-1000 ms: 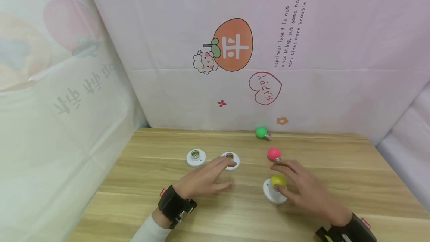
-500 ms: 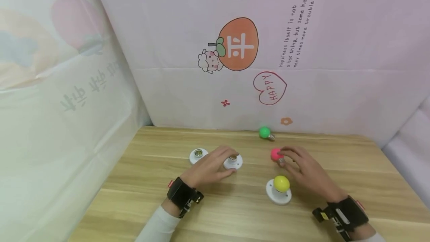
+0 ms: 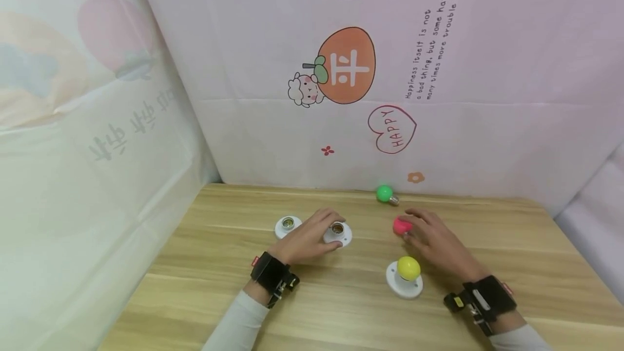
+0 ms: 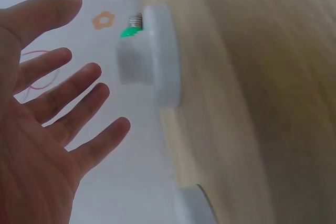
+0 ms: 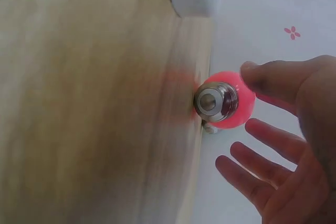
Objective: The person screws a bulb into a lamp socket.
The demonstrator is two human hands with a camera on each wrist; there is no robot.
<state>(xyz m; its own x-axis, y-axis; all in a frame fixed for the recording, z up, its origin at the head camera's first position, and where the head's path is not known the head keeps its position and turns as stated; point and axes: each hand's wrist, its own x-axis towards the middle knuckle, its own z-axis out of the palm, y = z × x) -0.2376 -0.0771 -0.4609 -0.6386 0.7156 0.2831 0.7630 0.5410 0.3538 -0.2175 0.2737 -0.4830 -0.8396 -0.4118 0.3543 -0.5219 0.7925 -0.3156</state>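
My right hand (image 3: 441,244) pinches a pink light bulb (image 3: 401,226) between thumb and index finger. In the right wrist view the thumb lies on the pink globe and the bulb's metal screw base (image 5: 215,100) faces the camera; the other fingers are spread below. My left hand (image 3: 308,238) reaches over the nearer side of a white round lamp socket (image 3: 344,234), fingers relaxed and holding nothing. In the left wrist view its fingers (image 4: 86,95) are apart from that socket. A yellow bulb (image 3: 408,268) stands upright in another white socket (image 3: 403,288) in front of the right hand.
A third white socket (image 3: 283,230), with no bulb in it, sits left of the left hand and is partly covered by it. A green bulb (image 3: 384,193) lies near the table's back edge. Printed white cloth (image 3: 273,140) hangs behind the wooden table (image 3: 341,307).
My right hand has moved away from the yellow bulb to the pink bulb and taken it between the fingers. The left hand stays by its socket; the head view has shifted slightly.
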